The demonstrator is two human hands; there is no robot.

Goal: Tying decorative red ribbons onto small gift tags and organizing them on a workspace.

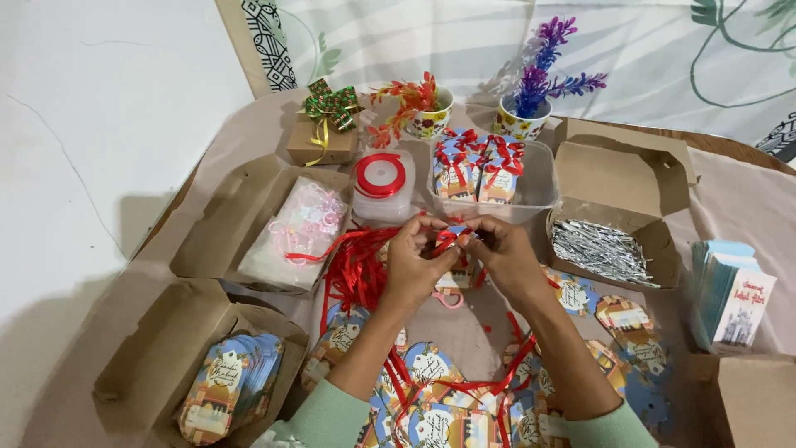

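Note:
My left hand (412,257) and my right hand (506,257) meet over the middle of the table, both pinching a thin red ribbon (448,238) that is being formed into a small bow on a little printed packet (454,278). The packet is mostly hidden behind my fingers. More loose red ribbon (355,270) lies in a tangle just left of my left hand. Round printed tags (431,365) with red ribbon strands across them lie under my forearms.
A clear tub (539,187) of finished ribbon-tied packets stands behind my hands, beside a ribbon spool (381,175). Open cardboard boxes hold silver twist ties (599,249), a bag of pink pieces (300,228) and stacked tags (228,383). Two flower cups, a gift box with a bow and a card stack (734,299) ring the table.

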